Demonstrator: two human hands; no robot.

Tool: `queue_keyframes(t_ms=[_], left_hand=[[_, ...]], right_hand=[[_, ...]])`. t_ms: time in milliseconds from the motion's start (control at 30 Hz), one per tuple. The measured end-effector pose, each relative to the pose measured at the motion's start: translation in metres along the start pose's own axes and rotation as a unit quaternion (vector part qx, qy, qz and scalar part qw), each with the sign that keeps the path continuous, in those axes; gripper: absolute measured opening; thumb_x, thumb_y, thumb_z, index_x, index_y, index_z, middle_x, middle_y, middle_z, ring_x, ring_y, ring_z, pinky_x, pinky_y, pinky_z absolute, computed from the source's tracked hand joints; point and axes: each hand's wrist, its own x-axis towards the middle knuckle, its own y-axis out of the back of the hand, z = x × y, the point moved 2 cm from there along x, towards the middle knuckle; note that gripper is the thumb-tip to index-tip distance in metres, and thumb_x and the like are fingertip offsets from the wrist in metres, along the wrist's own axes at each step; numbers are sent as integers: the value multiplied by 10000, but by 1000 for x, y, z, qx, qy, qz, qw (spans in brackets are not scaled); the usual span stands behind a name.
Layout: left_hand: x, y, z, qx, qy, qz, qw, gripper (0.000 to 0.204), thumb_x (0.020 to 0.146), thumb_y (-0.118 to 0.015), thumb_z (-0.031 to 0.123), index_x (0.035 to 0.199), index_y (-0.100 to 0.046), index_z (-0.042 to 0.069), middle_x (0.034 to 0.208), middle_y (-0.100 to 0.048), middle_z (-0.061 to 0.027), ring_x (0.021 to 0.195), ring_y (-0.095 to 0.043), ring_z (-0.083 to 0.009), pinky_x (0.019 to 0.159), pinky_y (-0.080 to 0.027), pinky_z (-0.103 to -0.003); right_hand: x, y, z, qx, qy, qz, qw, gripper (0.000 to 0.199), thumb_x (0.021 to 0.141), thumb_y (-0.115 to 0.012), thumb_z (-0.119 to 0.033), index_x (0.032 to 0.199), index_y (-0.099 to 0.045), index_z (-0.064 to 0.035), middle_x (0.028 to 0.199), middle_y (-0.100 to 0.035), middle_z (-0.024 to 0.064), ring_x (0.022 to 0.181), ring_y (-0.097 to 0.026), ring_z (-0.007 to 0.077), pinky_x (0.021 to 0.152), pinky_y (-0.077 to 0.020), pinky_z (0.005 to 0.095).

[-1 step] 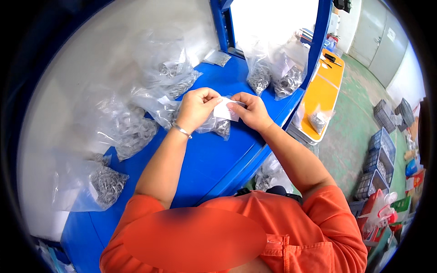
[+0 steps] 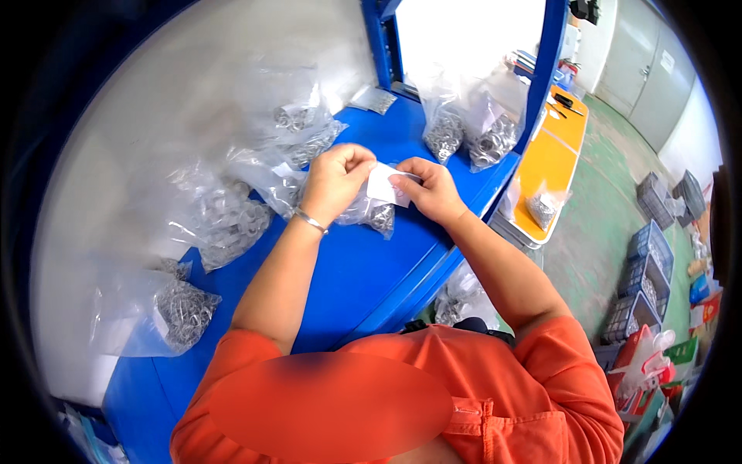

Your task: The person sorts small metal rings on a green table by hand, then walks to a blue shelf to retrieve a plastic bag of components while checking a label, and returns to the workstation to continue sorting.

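Over the blue table (image 2: 340,282), a small white paper slip (image 2: 388,187) is held up between my two hands. My left hand (image 2: 334,179) is closed, its thumb and forefinger pinching the slip's left edge. With thumb and curled fingers, my right hand (image 2: 433,189) grips the right side of the slip. Just behind and below the paper lies a clear plastic bag of small metal parts (image 2: 380,220), partly covered by the slip and my left hand. Whether my fingers also hold the bag's plastic, I cannot tell.
Clear bags of metal rings (image 2: 236,232) line the table's left side, with another bag (image 2: 185,313) nearer me. Two upright bags (image 2: 491,143) stand by the blue post (image 2: 547,69). A yellow table (image 2: 547,166) and stacked blue crates (image 2: 648,271) are to the right.
The view has shifted very slightly. My hands hold the slip in nearly the same place, its face tilted a little differently.
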Motion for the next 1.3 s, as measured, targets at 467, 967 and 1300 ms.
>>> queue_keyframes(t_ms=[467, 967, 1300], left_hand=[[33, 88, -1, 464, -43, 67, 882, 529, 732, -774, 152, 1214, -560, 107, 1261, -531, -146, 1075, -596, -358, 855, -517, -427], [71, 129, 24, 372, -25, 32, 927, 217, 850, -687, 203, 823, -627, -4, 761, -662, -127, 678, -652, -259, 649, -498, -352], [55, 124, 47, 363, -57, 36, 929, 160, 810, -719, 159, 834, -661, 12, 732, -651, -98, 654, -617, -200, 628, -484, -319]], right_hand=[[6, -2, 21, 21, 42, 71, 996, 162, 946, -611, -130, 992, -595, 25, 854, -668, 96, 794, -610, 133, 718, -500, 286], [51, -1, -56, 93, 100, 72, 988, 176, 984, -516, -94, 1118, -533, 18, 868, -651, 96, 683, -668, 149, 590, -524, 253], [186, -54, -132, -325, 273, -195, 884, 194, 966, -533, -131, 1110, -581, -11, 963, -686, 164, 906, -686, 280, 833, -516, 383]])
